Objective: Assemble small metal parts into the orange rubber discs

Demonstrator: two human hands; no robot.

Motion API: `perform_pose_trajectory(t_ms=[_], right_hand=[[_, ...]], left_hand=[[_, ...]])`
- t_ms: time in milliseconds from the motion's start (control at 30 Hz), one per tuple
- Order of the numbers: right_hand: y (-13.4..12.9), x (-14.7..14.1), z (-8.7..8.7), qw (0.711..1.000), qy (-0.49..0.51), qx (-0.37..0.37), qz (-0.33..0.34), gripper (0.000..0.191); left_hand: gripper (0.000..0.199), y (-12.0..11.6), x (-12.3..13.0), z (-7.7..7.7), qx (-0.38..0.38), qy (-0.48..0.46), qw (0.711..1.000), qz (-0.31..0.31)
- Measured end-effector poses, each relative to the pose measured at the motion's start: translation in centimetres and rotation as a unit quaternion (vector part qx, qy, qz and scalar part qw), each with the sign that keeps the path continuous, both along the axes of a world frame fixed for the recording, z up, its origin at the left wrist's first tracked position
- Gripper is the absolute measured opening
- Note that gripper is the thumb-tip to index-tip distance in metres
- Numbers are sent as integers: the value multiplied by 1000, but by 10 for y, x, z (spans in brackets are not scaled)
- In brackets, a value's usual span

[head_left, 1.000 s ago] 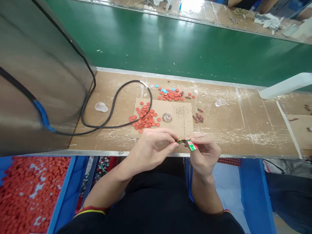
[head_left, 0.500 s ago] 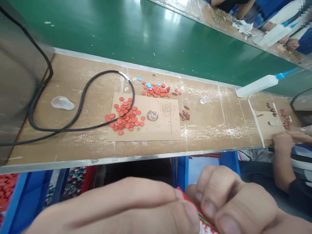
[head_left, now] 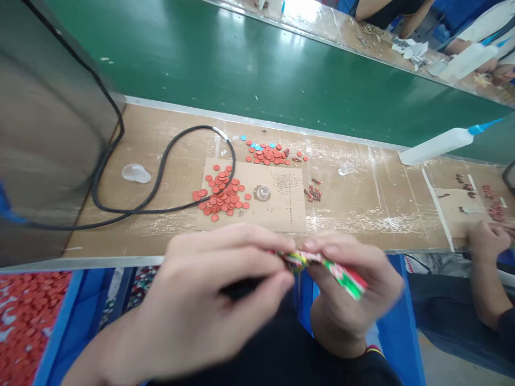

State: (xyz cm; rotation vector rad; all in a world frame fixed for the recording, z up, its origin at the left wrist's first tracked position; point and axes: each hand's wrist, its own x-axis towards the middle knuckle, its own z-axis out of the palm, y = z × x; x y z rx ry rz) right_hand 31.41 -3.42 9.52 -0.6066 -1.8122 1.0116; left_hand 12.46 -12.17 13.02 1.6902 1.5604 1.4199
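At front edge of work bench (head_left: 362, 230), L hand (head_left: 209, 300) and R hand (head_left: 346, 289) held close together over operator's lap. Fingers of both hands narrow, pinching a printed strip (head_left: 341, 276) in red, green and white. Strip lies between hands, just off bench edge; blurred, fine detail n/c. Bench top tan and scuffed, w/ whitish residue. Cardboard sheet (head_left: 289, 220) at ctr carries red discs (head_left: 221, 195), small glass dish (head_left: 262, 193) and rows of tiny dark parts (head_left: 285, 182). Just behind sheet, blue discs (head_left: 243, 138) lie among further red discs. Black cable (head_left: 161, 166) looped on bench, L of sheet; clear plastic piece (head_left: 135, 173) inside loop. Squeeze bottle (head_left: 438, 147) w/ blue nozzle far R. Co-worker's hand (head_left: 488, 241) at R, by second cardboard sheet (head_left: 454, 212). Green belt (head_left: 241, 64) runs behind bench; steel panel (head_left: 48, 134) stands at L; blue bin (head_left: 24, 321) of red discs below bench, L.
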Motion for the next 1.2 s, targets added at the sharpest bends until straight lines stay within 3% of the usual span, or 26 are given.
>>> perform_pose_trajectory(t_ms=[167,333,533,867,1200], right_hand=[[19,-20,-24,1000,11,-19,-2,29],[20,-18,-34,999,39,-23,20,37],[23,-19,-32,998,33,18,45,43],[18,-20,-34,994,65,44,78,34],[14,-21,-37,992,84,30,88,28]], left_hand=[[13,22,-3,-22,-6,-74,997,1],[9,25,3,-36,-24,-170,985,3],[8,26,1,-34,27,-111,993,-23],[7,22,4,-32,88,-42,995,-18],[4,20,1,-34,68,-24,996,-51]])
